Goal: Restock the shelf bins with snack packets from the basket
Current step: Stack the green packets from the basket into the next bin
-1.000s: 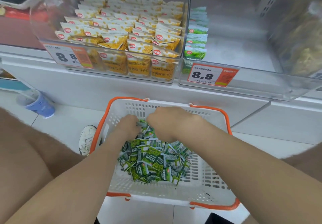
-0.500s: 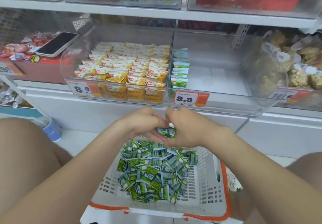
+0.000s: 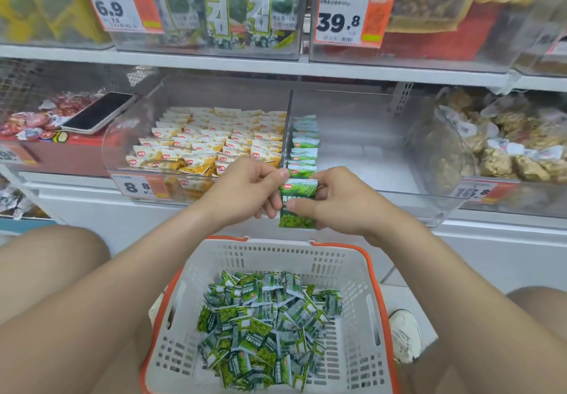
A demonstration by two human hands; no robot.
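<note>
A green snack packet [image 3: 298, 203] is held upright in front of the shelf, above the basket. My left hand [image 3: 245, 189] pinches its top left edge and my right hand [image 3: 334, 200] grips its right side. Below, a white basket with an orange rim [image 3: 346, 274] holds a heap of green packets [image 3: 264, 323]. The clear shelf bin [image 3: 368, 148] just behind my hands has one row of green packets [image 3: 303, 145] standing along its left wall; the rest of the bin floor is bare.
The clear bin to the left holds rows of yellow packets [image 3: 211, 145]. A phone [image 3: 98, 112] lies on red sweets at far left. Wrapped brown snacks [image 3: 515, 145] fill the bin at right. The upper shelf carries seaweed packs and price tags. My knees flank the basket.
Both hands rose out of the basket with a green packet and now hold it upright at the bin front. The view tilted up, showing the upper shelf.
</note>
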